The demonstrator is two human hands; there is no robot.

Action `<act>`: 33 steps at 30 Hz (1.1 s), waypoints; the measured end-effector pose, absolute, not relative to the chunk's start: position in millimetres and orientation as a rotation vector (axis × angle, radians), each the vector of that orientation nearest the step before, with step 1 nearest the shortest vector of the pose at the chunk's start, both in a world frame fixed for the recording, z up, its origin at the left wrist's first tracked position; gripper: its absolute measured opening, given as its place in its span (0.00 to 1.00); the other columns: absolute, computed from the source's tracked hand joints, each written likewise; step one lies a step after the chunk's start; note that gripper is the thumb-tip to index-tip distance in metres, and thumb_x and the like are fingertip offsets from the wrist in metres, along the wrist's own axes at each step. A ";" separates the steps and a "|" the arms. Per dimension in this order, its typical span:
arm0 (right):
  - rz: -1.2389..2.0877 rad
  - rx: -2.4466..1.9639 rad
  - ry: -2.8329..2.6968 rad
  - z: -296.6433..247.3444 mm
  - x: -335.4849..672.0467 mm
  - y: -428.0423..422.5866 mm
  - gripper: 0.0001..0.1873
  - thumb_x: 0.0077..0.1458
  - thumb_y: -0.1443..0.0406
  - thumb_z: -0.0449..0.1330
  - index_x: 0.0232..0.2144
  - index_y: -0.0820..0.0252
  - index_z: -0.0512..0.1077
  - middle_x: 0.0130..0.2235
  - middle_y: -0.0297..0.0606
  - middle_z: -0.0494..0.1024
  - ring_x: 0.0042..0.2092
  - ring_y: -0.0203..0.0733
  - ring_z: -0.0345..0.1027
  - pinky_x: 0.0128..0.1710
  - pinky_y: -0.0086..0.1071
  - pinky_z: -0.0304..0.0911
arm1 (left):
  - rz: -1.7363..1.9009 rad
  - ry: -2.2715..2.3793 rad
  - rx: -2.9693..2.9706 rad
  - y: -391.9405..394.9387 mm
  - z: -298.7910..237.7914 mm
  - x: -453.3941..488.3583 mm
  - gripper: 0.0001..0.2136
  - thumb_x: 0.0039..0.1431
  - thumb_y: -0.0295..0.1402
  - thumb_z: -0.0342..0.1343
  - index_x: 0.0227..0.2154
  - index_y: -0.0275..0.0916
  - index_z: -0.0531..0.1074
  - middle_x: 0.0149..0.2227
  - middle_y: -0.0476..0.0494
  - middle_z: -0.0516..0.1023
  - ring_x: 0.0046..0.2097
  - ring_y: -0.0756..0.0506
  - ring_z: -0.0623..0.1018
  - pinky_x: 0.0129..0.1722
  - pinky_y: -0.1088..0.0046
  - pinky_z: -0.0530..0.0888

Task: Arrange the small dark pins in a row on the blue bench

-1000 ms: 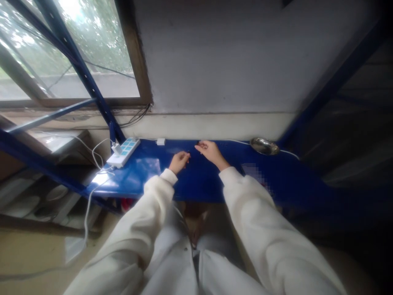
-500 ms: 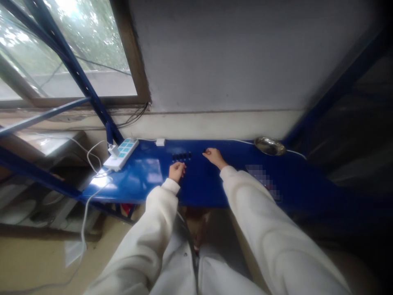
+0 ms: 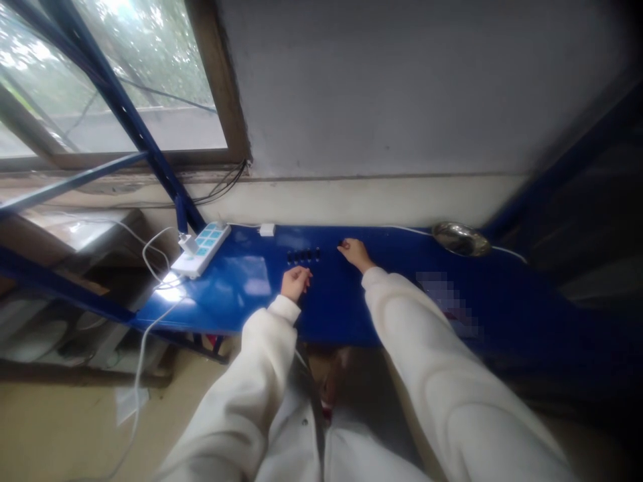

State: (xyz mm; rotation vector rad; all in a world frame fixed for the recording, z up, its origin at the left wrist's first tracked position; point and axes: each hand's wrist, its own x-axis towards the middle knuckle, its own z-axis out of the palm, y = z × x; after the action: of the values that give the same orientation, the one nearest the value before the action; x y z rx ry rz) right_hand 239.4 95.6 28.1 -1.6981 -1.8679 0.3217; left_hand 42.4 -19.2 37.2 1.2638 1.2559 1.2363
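Note:
Both my arms in white sleeves reach out over a blue shelf board (image 3: 236, 288). My left hand (image 3: 295, 282) rests on the board with its fingers curled in; what they hold, if anything, is hidden. Just beyond it lies a short row of several small dark pieces (image 3: 303, 256). My right hand (image 3: 355, 254) is further back and to the right, fingers pinched at a tiny dark piece (image 3: 343, 243) on the board.
A white power strip with blue sockets (image 3: 201, 249) and white cables lies at the board's left end, a small white adapter (image 3: 267, 229) by the wall. A metal dish (image 3: 461, 239) sits at the right. Blue rack struts cross the window on the left.
My left hand drew back from the middle of the board, uncovering the row of dark pieces. My right hand's fingers closed and moved slightly right at the small dark piece.

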 end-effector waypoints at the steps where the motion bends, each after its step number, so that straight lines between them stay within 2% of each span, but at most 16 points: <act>1: 0.317 -1.706 -1.878 27.8 239.5 96.3 0.05 0.44 0.64 0.57 0.23 0.62 0.69 0.26 0.36 0.74 0.27 0.34 0.64 0.25 0.25 0.55 | 1.234 1.254 1.268 -19.1 36.6 42.4 0.12 0.47 0.39 0.50 0.19 0.34 0.67 0.12 0.53 0.64 0.12 0.56 0.61 0.12 0.81 0.56; 14: 0.523 -1.796 -1.933 29.0 249.5 102.6 0.06 0.46 0.70 0.55 0.31 0.66 0.69 0.34 0.42 0.74 0.34 0.34 0.67 0.36 0.26 0.60 | 1.226 1.258 1.289 -17.7 34.8 41.1 0.11 0.47 0.38 0.50 0.20 0.34 0.67 0.12 0.53 0.64 0.12 0.56 0.61 0.12 0.81 0.57; 19: 0.534 -1.812 -1.907 27.2 247.6 103.0 0.07 0.45 0.70 0.56 0.31 0.65 0.68 0.33 0.41 0.74 0.34 0.34 0.67 0.36 0.27 0.60 | 1.233 1.253 1.274 -18.5 36.3 41.3 0.11 0.47 0.38 0.50 0.20 0.34 0.67 0.12 0.53 0.64 0.12 0.56 0.61 0.11 0.81 0.56; 25: 0.376 -1.828 -1.810 25.3 249.2 86.8 0.14 0.43 0.70 0.56 0.37 0.66 0.64 0.31 0.41 0.72 0.33 0.37 0.66 0.33 0.28 0.59 | 1.237 1.249 1.258 -19.1 38.0 42.0 0.11 0.47 0.38 0.50 0.20 0.34 0.67 0.12 0.53 0.64 0.12 0.56 0.61 0.11 0.81 0.56; 29: 0.263 -1.773 -1.763 28.6 237.4 63.2 0.11 0.45 0.69 0.53 0.35 0.64 0.63 0.30 0.40 0.72 0.31 0.37 0.65 0.31 0.28 0.58 | 1.243 1.237 1.276 -17.8 35.7 42.2 0.11 0.47 0.38 0.50 0.20 0.34 0.67 0.12 0.53 0.64 0.12 0.56 0.61 0.11 0.80 0.56; 33: 0.343 -1.607 -1.971 32.9 211.1 46.9 0.08 0.46 0.65 0.54 0.32 0.61 0.65 0.28 0.36 0.72 0.31 0.36 0.65 0.31 0.27 0.57 | 1.259 1.219 1.275 -17.3 34.3 42.1 0.11 0.47 0.37 0.50 0.20 0.34 0.67 0.12 0.53 0.64 0.12 0.56 0.61 0.11 0.80 0.56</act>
State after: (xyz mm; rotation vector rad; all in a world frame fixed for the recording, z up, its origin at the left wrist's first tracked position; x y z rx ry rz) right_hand 211.1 46.9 32.9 -1.6073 -1.9711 0.3430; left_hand 42.1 -17.3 34.3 1.2750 1.2186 1.2589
